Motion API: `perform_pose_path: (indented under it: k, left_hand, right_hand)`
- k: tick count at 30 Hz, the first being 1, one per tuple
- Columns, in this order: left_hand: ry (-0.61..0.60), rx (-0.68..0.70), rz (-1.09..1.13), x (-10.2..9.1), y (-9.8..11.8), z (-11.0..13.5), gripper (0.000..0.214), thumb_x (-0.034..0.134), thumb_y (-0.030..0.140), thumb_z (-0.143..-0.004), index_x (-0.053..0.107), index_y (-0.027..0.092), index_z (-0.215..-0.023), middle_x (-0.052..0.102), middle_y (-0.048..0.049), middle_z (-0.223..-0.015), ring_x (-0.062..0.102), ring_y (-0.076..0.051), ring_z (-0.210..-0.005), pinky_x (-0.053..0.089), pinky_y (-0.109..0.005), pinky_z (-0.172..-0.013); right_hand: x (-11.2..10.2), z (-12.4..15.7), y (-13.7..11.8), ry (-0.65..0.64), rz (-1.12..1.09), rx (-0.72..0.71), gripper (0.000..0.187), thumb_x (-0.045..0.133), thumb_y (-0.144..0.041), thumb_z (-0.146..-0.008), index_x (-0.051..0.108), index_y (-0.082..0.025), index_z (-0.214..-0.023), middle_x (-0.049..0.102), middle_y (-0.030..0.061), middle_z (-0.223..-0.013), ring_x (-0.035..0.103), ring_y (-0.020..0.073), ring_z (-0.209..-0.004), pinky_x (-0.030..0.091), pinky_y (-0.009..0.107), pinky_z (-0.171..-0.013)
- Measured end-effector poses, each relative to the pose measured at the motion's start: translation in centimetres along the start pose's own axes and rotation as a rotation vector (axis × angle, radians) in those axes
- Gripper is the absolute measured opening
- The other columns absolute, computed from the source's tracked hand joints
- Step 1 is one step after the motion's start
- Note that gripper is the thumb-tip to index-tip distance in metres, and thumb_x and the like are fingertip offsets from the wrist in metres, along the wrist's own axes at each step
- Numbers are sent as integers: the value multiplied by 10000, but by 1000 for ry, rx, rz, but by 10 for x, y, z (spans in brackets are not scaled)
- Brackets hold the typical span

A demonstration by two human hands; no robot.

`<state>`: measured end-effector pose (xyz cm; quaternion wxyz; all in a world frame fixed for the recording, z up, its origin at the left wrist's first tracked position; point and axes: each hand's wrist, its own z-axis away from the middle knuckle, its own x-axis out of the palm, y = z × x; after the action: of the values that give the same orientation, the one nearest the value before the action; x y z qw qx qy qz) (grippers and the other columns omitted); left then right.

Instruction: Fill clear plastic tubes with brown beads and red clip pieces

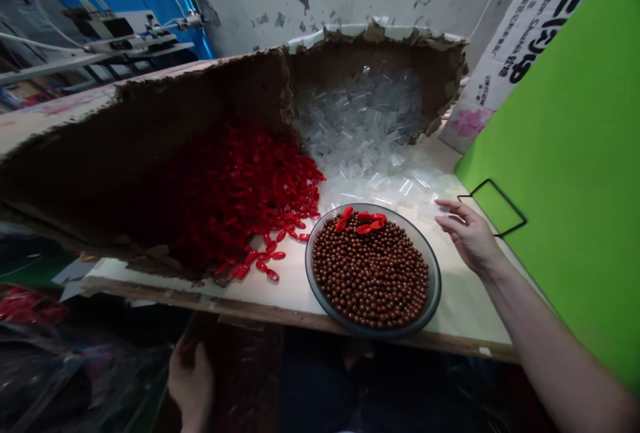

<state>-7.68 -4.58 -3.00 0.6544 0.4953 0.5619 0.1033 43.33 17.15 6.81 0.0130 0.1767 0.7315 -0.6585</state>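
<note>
One right hand (469,236), right of frame, fingertips at clear pieces (365,120) spread from upper centre, whether clamped cannot be told; one left hand (193,380), lower left, grip likewise indeterminable; red clips (250,200), heaped left of centre, some atop brown beads (370,280); one bowl (435,290) holding beads, lower centre

Balls (370,280) in bowl (435,286) — plastic pieces (363,136) behind

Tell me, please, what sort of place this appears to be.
Probably a small workshop: red plastic pieces and clear plastic pieces spill in bulk from torn cardboard, and what looks like machinery stands at the upper left.
</note>
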Motion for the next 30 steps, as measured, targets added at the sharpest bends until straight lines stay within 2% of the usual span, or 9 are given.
perform_pose_path:
  k: [3,5,8,11,16,19,23,26,30]
  left_hand:
    - [9,161,183,18,65,15,511,570,396,-775,544,158,-1227,631,-115,-1099,611,-259,-1000,468,-416,-930]
    - [-116,377,249,31,117,36,413,540,334,-831,551,186,-1216,596,-108,-1177,578,-231,-1066,441,-393,-970]
    - [-380,681,269,54,183,72,299,494,266,-878,590,199,-1153,571,-107,-1195,522,-216,-1155,410,-382,-1016]
    - [-602,859,99,76,218,99,378,462,267,-896,520,193,-1263,521,-131,-1292,468,-237,-1225,373,-427,-1050]
    - [-698,958,-165,93,230,118,411,390,277,-923,464,192,-1318,496,-143,-1363,436,-268,-1272,305,-525,-1071]
    - [-687,973,-176,92,229,118,407,348,270,-938,466,179,-1316,498,-140,-1369,434,-254,-1281,302,-500,-1084]
    - [-654,979,-181,92,226,118,408,336,218,-932,468,174,-1315,511,-118,-1368,437,-242,-1284,306,-480,-1090]
    - [-624,971,-186,95,224,119,410,339,188,-924,470,192,-1312,528,-93,-1357,451,-226,-1276,323,-457,-1083]
    - [-637,979,-190,96,223,119,422,361,163,-908,471,210,-1313,535,-73,-1359,449,-221,-1285,329,-453,-1080]
  right_hand:
    - [12,28,-33,-304,31,7,365,659,-332,-746,638,-211,-1090,656,58,-997,612,168,-809,504,314,-726]
    - [22,44,-46,-475,214,-69,362,611,-281,-760,629,-209,-1114,667,61,-1001,619,169,-764,504,318,-695]
    - [38,55,-52,-532,531,-248,376,564,-169,-724,616,-191,-1096,673,56,-940,608,167,-697,493,311,-653]
    - [56,56,-46,-562,670,-382,252,545,-117,-728,630,-176,-958,659,59,-851,611,192,-757,488,325,-703]
    - [71,51,-34,-692,641,-471,160,565,-200,-826,662,-207,-953,651,49,-910,607,179,-827,480,331,-790]
    - [65,46,-35,-654,685,-566,176,543,-219,-865,667,-215,-991,654,60,-942,596,191,-885,470,334,-812]
    - [59,42,-40,-556,974,-656,167,516,-139,-863,676,-182,-857,638,95,-892,577,223,-863,461,322,-721]
    - [69,49,-42,-638,1077,-685,208,490,-46,-838,652,-153,-763,628,109,-848,574,230,-844,454,324,-715]
    - [87,63,-37,-752,989,-691,199,494,-58,-841,663,-162,-850,646,85,-890,595,199,-823,471,302,-723]
